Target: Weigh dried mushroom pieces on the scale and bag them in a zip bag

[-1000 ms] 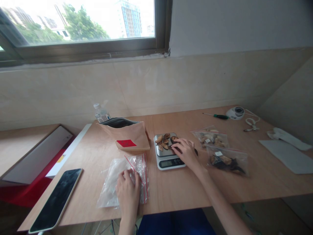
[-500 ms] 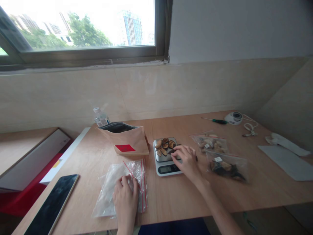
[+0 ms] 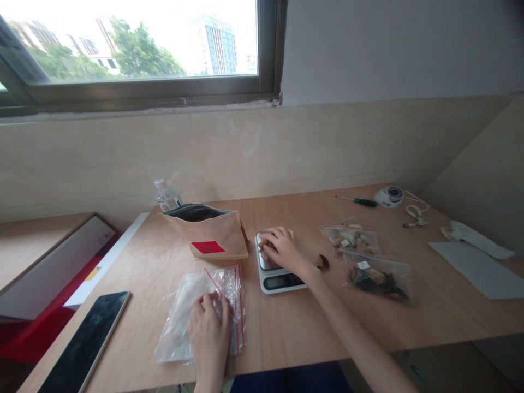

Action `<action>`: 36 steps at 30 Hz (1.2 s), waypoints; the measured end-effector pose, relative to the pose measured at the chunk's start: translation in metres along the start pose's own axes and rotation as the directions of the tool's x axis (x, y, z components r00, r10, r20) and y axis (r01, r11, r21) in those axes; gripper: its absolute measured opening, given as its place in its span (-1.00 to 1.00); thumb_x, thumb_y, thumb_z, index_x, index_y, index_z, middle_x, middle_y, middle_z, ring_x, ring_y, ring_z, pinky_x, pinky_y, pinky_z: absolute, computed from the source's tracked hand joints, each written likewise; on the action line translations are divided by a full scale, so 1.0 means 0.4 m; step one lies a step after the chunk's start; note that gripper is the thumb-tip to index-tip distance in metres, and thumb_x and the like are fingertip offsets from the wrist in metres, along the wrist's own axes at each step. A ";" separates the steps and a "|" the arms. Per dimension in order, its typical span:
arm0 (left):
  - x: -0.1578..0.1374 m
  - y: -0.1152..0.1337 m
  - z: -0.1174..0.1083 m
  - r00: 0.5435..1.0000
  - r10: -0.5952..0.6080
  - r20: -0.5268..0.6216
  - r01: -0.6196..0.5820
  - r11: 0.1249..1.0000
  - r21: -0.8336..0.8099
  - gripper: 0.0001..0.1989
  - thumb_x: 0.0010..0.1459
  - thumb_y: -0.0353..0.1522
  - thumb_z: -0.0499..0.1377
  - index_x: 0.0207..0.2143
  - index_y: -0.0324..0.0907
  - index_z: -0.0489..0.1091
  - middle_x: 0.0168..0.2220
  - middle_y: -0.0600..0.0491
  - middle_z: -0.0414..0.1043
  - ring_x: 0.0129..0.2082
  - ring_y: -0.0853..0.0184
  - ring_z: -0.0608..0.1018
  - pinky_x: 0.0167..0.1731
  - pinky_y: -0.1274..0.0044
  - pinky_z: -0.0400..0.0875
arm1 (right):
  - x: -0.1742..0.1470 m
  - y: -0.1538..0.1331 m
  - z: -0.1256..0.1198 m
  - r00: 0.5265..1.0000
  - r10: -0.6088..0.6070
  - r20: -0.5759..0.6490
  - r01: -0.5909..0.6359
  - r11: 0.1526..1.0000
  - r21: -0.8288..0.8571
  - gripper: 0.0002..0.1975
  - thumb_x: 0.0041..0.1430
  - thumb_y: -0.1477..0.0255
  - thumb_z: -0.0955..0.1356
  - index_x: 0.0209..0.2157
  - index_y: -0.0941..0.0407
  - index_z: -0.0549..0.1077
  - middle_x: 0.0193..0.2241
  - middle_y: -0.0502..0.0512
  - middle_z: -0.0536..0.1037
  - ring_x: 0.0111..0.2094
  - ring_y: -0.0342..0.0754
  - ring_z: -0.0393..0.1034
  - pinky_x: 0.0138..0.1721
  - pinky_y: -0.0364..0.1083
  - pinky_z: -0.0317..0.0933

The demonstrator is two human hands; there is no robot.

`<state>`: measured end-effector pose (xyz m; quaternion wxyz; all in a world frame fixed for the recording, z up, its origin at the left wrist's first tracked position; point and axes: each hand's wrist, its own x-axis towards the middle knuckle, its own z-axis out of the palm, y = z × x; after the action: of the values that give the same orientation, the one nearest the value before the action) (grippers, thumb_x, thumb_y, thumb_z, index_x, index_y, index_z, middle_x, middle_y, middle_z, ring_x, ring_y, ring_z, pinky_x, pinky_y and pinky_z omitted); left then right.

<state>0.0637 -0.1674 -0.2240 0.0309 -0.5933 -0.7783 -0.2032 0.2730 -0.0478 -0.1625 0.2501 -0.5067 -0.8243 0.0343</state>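
My right hand (image 3: 282, 246) lies over the platform of a small kitchen scale (image 3: 282, 281), its fingers curled around the brown dried pieces (image 3: 262, 244) piled there. One dark piece (image 3: 322, 261) sits loose on the table right of the scale. My left hand (image 3: 209, 327) presses flat on a stack of clear zip bags with red strips (image 3: 184, 305) near the front edge. A tan paper pouch with a red label (image 3: 213, 234) stands open behind them.
Two filled zip bags (image 3: 352, 238) (image 3: 379, 277) lie right of the scale. A phone (image 3: 84, 344) lies at front left, a water bottle (image 3: 166, 195) by the wall. A screwdriver (image 3: 360, 201), a small round device (image 3: 389, 196), a white sheet (image 3: 478, 262) sit far right.
My right hand moved left from the scale's right edge onto the platform and closed over the dried pieces. One dark piece now lies on the table. My left hand stayed on the bags.
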 end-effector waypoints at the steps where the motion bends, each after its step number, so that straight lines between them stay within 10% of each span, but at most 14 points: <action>1: 0.000 0.001 -0.001 1.000 0.000 0.000 0.000 1.000 0.002 -0.79 0.22 -0.26 -0.02 -0.24 -0.21 0.26 -0.21 -0.08 0.32 -0.26 0.16 0.44 -0.33 0.40 0.26 | 0.022 -0.001 0.005 0.998 -0.026 0.058 0.027 0.999 -0.028 -0.79 0.19 0.44 0.31 -0.12 0.05 0.45 -0.08 0.12 0.48 -0.01 0.04 0.23 -0.02 0.05 0.02; 8: -0.002 0.002 -0.005 1.000 0.001 0.009 -0.001 1.000 0.007 -0.81 0.22 -0.27 0.01 -0.23 -0.21 0.25 -0.20 -0.07 0.30 -0.25 0.17 0.43 -0.34 0.42 0.26 | 0.110 -0.013 0.014 0.964 -0.102 0.247 0.133 0.985 -0.114 -0.88 0.19 0.50 0.32 -0.35 0.11 0.52 -0.29 0.12 0.58 -0.14 0.04 0.31 -0.02 0.08 -0.08; 18: 0.002 0.002 -0.004 1.000 0.000 0.022 0.000 1.000 0.013 -0.82 0.22 -0.26 0.01 -0.24 -0.20 0.24 -0.20 -0.04 0.29 -0.25 0.18 0.43 -0.34 0.43 0.25 | 0.028 0.181 -0.064 0.965 0.194 -0.174 -0.205 0.978 -0.046 -0.85 0.19 0.44 0.29 -0.32 0.06 0.51 -0.28 0.08 0.60 -0.17 0.04 0.36 -0.09 0.04 -0.08; 25: 0.002 0.006 -0.008 1.000 0.022 0.008 -0.022 1.000 0.005 -0.82 0.22 -0.27 0.00 -0.24 -0.21 0.24 -0.21 -0.06 0.29 -0.25 0.16 0.43 -0.32 0.40 0.26 | -0.075 0.316 -0.035 0.960 0.280 -0.002 -0.278 0.950 -0.140 -0.83 0.14 0.41 0.29 -0.31 0.06 0.52 -0.28 0.11 0.59 -0.14 0.13 0.36 -0.06 0.13 0.02; 31: 0.001 0.001 -0.008 0.999 0.034 0.041 -0.034 0.999 0.004 -0.80 0.22 -0.27 -0.01 -0.21 -0.22 0.26 -0.19 -0.09 0.30 -0.22 0.15 0.42 -0.33 0.40 0.25 | -0.137 0.314 -0.061 0.973 0.225 -0.058 -0.223 0.974 0.036 -0.74 0.18 0.48 0.20 -0.22 0.16 0.49 -0.19 0.21 0.54 -0.12 0.05 0.38 -0.05 0.03 0.18; 36: 0.001 0.000 -0.009 0.999 0.022 0.044 -0.022 1.000 -0.008 -0.76 0.23 -0.24 -0.03 -0.20 -0.21 0.26 -0.18 -0.08 0.30 -0.24 0.16 0.42 -0.33 0.39 0.25 | -0.199 0.300 -0.092 0.974 0.182 0.138 -0.206 0.961 0.185 -0.68 0.05 0.60 0.22 -0.21 0.10 0.50 -0.18 0.13 0.54 -0.10 0.00 0.41 -0.01 0.03 0.22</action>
<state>0.0629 -0.1682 -0.2203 0.0137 -0.6062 -0.7715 -0.1929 0.4163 -0.0648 -0.1978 0.2448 -0.5548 -0.7766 0.1709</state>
